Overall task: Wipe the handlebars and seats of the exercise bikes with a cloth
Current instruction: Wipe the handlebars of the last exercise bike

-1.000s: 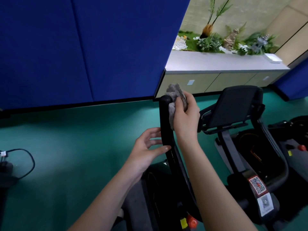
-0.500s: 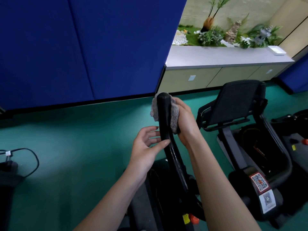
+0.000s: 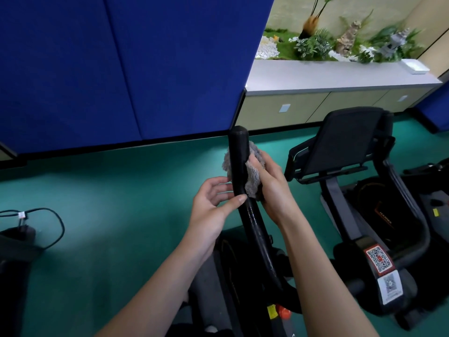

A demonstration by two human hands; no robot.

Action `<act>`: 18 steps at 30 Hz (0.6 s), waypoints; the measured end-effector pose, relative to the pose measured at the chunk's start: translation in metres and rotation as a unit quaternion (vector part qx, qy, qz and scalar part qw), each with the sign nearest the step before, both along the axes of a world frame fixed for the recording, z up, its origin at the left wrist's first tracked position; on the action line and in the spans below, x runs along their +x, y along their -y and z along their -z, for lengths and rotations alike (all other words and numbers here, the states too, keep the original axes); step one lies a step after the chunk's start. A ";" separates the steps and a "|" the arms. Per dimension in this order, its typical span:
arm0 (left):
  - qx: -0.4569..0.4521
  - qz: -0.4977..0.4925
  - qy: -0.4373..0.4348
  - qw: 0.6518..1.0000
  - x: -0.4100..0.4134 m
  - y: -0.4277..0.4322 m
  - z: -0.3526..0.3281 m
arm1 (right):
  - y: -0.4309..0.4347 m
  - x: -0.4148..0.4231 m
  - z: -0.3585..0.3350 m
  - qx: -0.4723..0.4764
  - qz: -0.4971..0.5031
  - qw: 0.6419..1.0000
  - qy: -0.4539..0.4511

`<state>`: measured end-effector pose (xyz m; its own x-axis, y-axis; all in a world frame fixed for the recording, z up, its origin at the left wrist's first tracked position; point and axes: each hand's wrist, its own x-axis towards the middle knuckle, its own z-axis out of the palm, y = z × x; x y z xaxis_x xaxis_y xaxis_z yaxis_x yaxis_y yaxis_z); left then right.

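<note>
Grey cloth [image 3: 252, 177], clenched in the right hand [image 3: 273, 190], wraps the handlebar [image 3: 239, 152] just above the left hand [image 3: 213, 205] fingers [image 3: 218, 186] pinching it; wiping seems early, with the lower bar and seats remaining.

Orange lettering [image 3: 385, 217] on the right bike [image 3: 349, 142] seems to read "HARMA" (blurred, so not certain). Two QR-code stickers [image 3: 378, 260] sit on its frame; their small print is unreadable.
</note>
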<state>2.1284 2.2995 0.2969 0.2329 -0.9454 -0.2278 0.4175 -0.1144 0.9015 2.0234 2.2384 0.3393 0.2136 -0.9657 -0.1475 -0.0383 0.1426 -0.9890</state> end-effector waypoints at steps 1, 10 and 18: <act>0.000 0.001 0.001 1.000 0.000 0.000 0.000 | -0.001 -0.001 0.000 -0.004 -0.005 1.000 -0.010; -0.017 0.017 0.053 0.998 0.006 -0.006 -0.007 | -0.006 -0.011 0.006 -0.011 -0.041 0.998 -0.044; -0.024 0.039 0.086 0.995 0.008 -0.008 -0.015 | -0.013 -0.021 0.011 0.035 -0.059 0.997 -0.037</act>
